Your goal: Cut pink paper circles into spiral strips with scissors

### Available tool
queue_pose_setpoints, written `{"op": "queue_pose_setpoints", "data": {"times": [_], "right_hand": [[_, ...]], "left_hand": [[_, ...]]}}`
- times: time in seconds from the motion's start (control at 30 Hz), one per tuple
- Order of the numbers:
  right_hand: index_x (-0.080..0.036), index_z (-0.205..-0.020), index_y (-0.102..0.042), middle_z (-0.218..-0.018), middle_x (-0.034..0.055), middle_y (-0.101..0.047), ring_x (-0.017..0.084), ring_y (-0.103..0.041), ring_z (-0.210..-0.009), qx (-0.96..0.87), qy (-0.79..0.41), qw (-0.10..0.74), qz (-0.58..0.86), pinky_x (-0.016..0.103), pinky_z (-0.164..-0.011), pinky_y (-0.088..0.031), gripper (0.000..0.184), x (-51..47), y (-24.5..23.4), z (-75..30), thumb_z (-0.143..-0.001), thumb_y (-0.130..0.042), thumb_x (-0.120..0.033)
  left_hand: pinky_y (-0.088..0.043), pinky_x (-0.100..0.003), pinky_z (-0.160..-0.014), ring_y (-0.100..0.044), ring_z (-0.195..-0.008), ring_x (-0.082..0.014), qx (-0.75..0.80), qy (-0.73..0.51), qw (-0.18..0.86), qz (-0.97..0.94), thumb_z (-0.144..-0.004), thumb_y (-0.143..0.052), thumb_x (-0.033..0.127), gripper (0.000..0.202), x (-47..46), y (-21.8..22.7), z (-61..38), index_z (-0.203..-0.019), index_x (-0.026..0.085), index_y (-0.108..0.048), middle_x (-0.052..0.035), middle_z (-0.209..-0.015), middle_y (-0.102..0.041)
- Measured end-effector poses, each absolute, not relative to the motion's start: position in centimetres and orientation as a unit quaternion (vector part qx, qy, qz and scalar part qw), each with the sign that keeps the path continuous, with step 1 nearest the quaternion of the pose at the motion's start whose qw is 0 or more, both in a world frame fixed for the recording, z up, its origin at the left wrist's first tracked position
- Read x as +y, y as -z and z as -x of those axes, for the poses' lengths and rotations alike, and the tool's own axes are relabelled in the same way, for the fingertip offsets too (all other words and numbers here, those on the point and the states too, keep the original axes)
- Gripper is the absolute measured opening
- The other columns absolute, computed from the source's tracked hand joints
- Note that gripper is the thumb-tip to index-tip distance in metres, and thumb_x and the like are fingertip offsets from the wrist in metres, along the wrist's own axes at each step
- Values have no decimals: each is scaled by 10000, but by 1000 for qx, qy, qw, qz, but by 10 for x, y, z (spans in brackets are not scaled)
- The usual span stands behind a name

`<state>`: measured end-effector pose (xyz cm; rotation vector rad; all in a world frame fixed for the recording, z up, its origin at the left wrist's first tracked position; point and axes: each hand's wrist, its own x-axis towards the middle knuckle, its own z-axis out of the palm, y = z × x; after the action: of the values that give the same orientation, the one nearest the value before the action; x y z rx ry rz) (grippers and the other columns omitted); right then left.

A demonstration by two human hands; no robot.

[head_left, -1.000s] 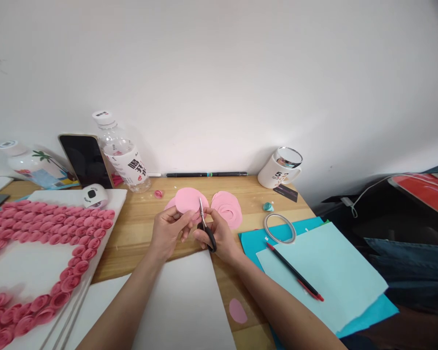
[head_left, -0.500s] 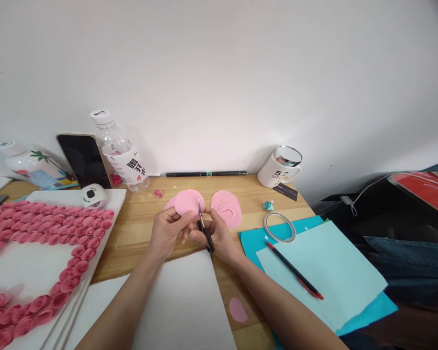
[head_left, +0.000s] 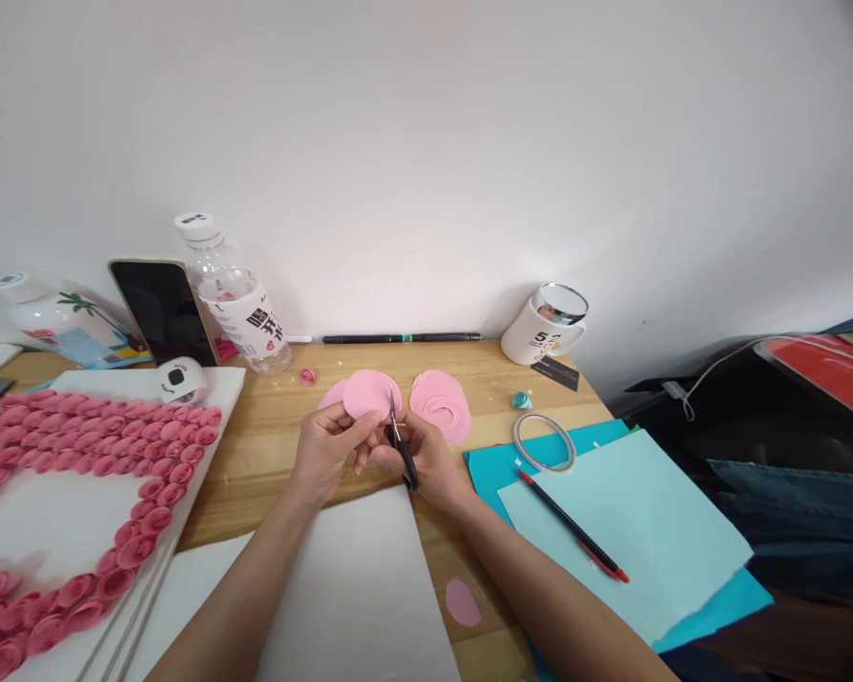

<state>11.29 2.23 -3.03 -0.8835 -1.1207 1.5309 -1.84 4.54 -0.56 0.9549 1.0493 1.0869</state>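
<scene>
- Holding a pink paper disc (head_left: 370, 392) up over the wooden desk (head_left: 270, 445), L hand (head_left: 325, 453) has fingers & thumb pinched shut on its lower-left edge.
- R hand (head_left: 430, 457) is closed round the black handles of the scissors (head_left: 400, 443); fingers curled thru the loops.
- Scissor blades point up & away, tips at the disc's right edge; can't tell how far apart the blades are.
- Both hands nearly touch, mid-desk, just beyond a white sheet (head_left: 359, 587).
- Just right of the disc: pile of pink spiral-cut circles (head_left: 442, 405), flat on the desk.
- Far left: white board w/ rows of pink paper roses (head_left: 78, 455).
- Right side: tape ring (head_left: 544, 442) & red-black pen (head_left: 572, 538) on pale blue paper (head_left: 640, 530).
- Back by the wall: bottle (head_left: 233, 296), phone (head_left: 163, 311), black marker (head_left: 402, 338), white mug (head_left: 546, 328).
- Small pink offcut (head_left: 462, 603) lies near the R forearm.
</scene>
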Motion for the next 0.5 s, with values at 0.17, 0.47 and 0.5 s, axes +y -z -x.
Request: {"op": "queue_pose_setpoints", "data": {"times": [0.17,0.47,0.5], "right_hand": [[-182,-797,-545,-609,-41,-533,89,-442,-506,-461,-624,506,378,233,-527,-378,460,22,31,-114,-559,-820,-462],[-179,-811,-559,-571,-54,-512,75,-427,-475,-459,-626,489,397,202,-454,-305,448,22,32,-116,-561,-819,-444],[-177,-819,-561,-567,-57,-509,73,-427,-471,-460,-626,486,400,199,-448,-298,450,22,33,-117,-563,-818,-445]], "left_hand": [[-295,-166,-268,-419,-284,-43,447,-478,630,-418,-592,-751,317,235,46,6,18,-561,137,-604,35,-440,-556],[-301,-170,-282,-402,-290,-37,453,-480,625,-417,-607,-737,320,243,45,5,19,-553,147,-575,46,-435,-545],[-299,-170,-282,-402,-289,-36,452,-480,625,-417,-608,-736,319,244,45,6,19,-551,148,-572,47,-437,-546]]}}
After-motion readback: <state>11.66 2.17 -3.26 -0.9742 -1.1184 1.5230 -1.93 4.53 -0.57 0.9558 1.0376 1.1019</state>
